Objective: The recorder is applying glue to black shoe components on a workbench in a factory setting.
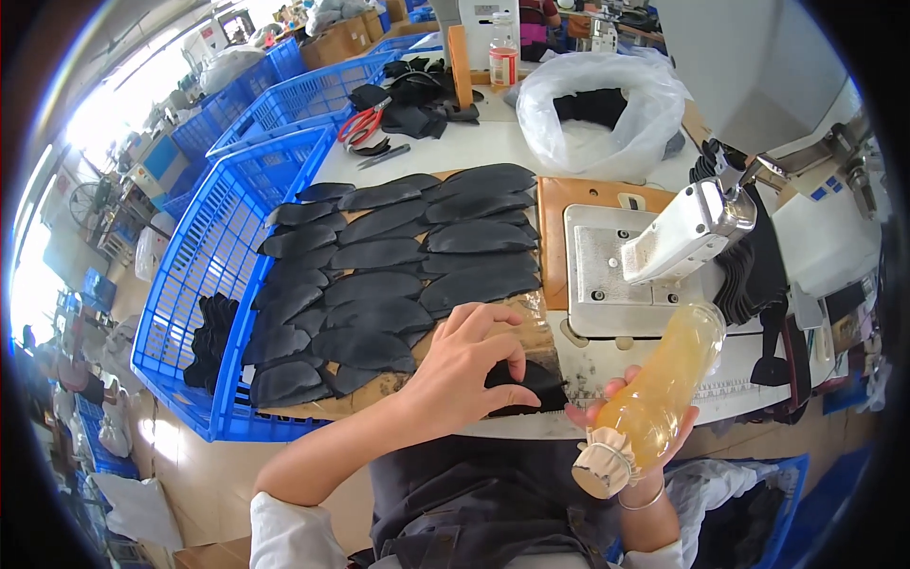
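Observation:
My right hand (684,422) is wrapped round a clear plastic bottle (671,375) of cloudy yellow liquid. The bottle is tilted, its beige wrapped cap (605,463) pointing down toward the lower left. Just left of it, my left hand (464,365) is curved over a small black piece (538,384) at the board's near edge. A gap shows between its thumb and forefinger; whether the fingertips touch the piece I cannot tell. Overlapping rows of curved black pieces (379,254) cover the brown board (531,327) beyond and left of that hand.
A white sewing machine (697,228) stands at right on the table. Blue crates (190,284) line the left side, one holding black pieces. Farther back are red-handled scissors (363,123), black scraps (417,100), a plastic bag (592,142) with black material, and a glass bottle (502,62).

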Action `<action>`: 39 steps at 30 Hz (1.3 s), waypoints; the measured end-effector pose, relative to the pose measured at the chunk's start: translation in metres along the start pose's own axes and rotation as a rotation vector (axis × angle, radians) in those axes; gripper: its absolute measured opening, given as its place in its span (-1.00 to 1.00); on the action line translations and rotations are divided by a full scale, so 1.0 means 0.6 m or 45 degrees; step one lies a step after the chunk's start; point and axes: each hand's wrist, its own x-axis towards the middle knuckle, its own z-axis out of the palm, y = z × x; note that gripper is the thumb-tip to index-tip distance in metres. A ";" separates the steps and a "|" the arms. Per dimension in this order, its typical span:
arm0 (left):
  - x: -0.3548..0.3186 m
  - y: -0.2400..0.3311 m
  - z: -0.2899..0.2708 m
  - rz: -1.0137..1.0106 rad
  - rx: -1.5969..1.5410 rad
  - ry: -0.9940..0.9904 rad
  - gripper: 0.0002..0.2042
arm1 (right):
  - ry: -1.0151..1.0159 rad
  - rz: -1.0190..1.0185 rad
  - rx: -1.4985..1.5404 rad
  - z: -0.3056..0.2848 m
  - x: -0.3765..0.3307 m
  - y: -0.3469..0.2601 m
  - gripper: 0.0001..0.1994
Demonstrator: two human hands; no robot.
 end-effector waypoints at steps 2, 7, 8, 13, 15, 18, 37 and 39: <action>0.002 0.002 -0.003 0.009 -0.021 -0.044 -0.71 | 0.010 -0.008 0.020 0.003 0.002 0.001 -0.22; 0.013 0.008 -0.003 0.216 -0.050 -0.234 -0.63 | 0.055 -0.028 0.104 0.015 0.003 0.008 -0.20; 0.015 0.004 -0.002 0.214 -0.050 -0.233 -0.63 | 0.082 -0.026 0.138 0.018 0.002 0.009 -0.19; 0.021 0.000 0.001 0.314 -0.022 -0.392 -0.61 | 0.111 -0.008 0.153 0.008 -0.005 0.004 -0.18; 0.022 0.001 0.001 0.324 -0.024 -0.380 -0.64 | 0.128 0.005 0.147 0.006 -0.007 0.002 -0.16; 0.022 0.004 0.000 0.346 -0.006 -0.331 -0.72 | 0.151 -0.021 0.180 0.012 -0.008 0.003 -0.15; 0.032 0.013 0.032 0.470 0.035 -0.174 -0.81 | 0.086 -0.025 0.307 0.018 -0.009 -0.002 -0.18; 0.023 0.023 0.029 0.384 0.074 -0.077 -0.81 | 0.103 0.010 0.241 0.018 -0.009 -0.003 -0.18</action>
